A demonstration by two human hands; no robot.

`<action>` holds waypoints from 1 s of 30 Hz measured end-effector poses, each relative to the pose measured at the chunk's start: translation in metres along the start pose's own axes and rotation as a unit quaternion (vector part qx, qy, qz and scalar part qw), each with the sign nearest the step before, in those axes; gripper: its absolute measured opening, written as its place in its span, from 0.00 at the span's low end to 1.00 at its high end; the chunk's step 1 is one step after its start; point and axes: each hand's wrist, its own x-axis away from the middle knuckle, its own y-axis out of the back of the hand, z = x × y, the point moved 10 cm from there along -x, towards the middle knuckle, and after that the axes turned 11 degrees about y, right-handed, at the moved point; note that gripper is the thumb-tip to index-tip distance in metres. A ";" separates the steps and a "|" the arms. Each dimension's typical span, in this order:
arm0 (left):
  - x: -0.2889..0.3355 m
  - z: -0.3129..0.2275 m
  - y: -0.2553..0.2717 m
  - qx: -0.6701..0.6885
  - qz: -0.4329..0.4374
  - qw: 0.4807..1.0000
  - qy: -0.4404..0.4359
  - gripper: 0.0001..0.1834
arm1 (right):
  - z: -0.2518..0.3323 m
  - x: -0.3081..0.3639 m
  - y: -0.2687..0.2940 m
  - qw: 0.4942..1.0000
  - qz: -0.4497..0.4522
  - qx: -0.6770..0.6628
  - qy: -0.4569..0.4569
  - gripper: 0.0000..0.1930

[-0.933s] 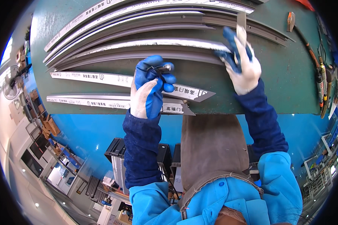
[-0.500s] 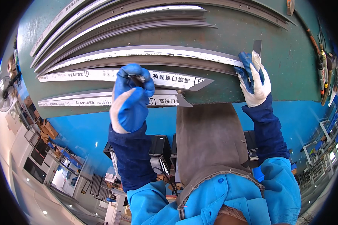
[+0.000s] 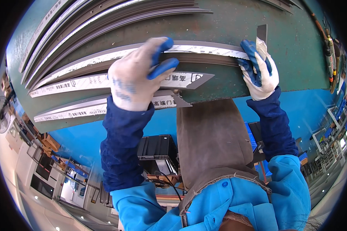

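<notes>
Both my hands wear white work gloves with blue coating. My left hand (image 3: 137, 73) is over the middle of a long grey metal profile (image 3: 204, 50) with a white printed film. Its thumb and forefinger are stretched apart, and its other fingers are partly hidden. At the profile's right end, my right hand (image 3: 260, 69) has its fingers closed round the tip. A short grey strip (image 3: 261, 32) stands up behind that hand; I cannot tell how it joins. Nearer me lie a pointed film-covered profile (image 3: 187, 80), partly under my left hand, and another mitred profile (image 3: 81, 110).
More grey profiles (image 3: 115, 29) lie side by side at the far left of the green table (image 3: 235, 23). Another profile end (image 3: 283, 4) shows at the far edge. Cables and tools (image 3: 330, 57) hang at the right. Black crates (image 3: 157, 148) stand below the table's near edge.
My left hand has turned from palm up with curled fingers to palm down with thumb and forefinger apart, reaching farther over the profile. My right hand stays at the profile's end. The view has shifted slightly.
</notes>
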 end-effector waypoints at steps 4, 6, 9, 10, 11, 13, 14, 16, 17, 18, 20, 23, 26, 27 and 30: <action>0.003 -0.031 -0.027 -0.300 -0.033 0.934 -0.192 0.16 | 0.005 -0.003 0.003 0.999 -0.017 0.011 0.041 0.29; -0.003 -0.029 -0.026 -0.290 -0.023 0.939 -0.183 0.18 | 0.003 0.000 0.004 0.999 -0.025 0.010 0.040 0.29; -0.014 -0.021 -0.022 -0.255 0.007 0.957 -0.138 0.18 | 0.001 0.002 0.004 0.999 -0.034 0.012 0.034 0.29; -0.019 -0.013 -0.020 -0.222 0.030 0.970 -0.096 0.18 | 0.000 0.003 0.004 0.999 -0.038 0.012 0.030 0.29; -0.023 -0.005 -0.020 -0.189 0.052 0.979 -0.052 0.18 | -0.001 0.003 0.004 0.999 -0.041 0.013 0.027 0.29; -0.025 0.002 -0.022 -0.157 0.075 0.985 -0.009 0.18 | 0.000 0.002 0.003 0.999 -0.045 0.013 0.022 0.29; -0.020 -0.010 -0.026 -0.176 0.065 0.980 -0.061 0.18 | 0.001 -0.001 0.004 0.999 -0.048 0.010 0.024 0.29; -0.009 -0.033 -0.035 -0.211 0.044 0.963 -0.163 0.19 | 0.005 -0.006 0.005 0.998 -0.051 0.005 0.030 0.30; -0.002 -0.042 -0.037 -0.227 0.032 0.950 -0.213 0.20 | 0.006 -0.007 0.004 0.998 -0.053 0.003 0.033 0.30; -0.003 -0.042 -0.038 -0.225 0.033 0.950 -0.215 0.20 | 0.006 -0.007 0.005 0.998 -0.052 0.006 0.032 0.30; -0.003 -0.043 -0.041 -0.251 0.023 0.941 -0.225 0.20 | 0.002 -0.003 0.004 0.999 -0.051 0.010 0.008 0.30; -0.003 -0.046 -0.045 -0.277 0.013 0.931 -0.236 0.21 | -0.004 0.002 0.004 0.999 -0.050 0.016 -0.015 0.30; -0.008 -0.041 -0.043 -0.267 0.022 0.944 -0.190 0.22 | -0.005 0.005 0.001 0.998 -0.054 0.022 0.002 0.29; -0.010 -0.038 -0.042 -0.265 0.025 0.948 -0.174 0.22 | -0.005 0.005 0.002 0.998 -0.055 0.024 0.007 0.29; -0.013 -0.021 -0.034 -0.193 0.023 0.971 -0.142 0.19 | -0.005 0.005 0.003 0.998 -0.053 0.020 -0.006 0.28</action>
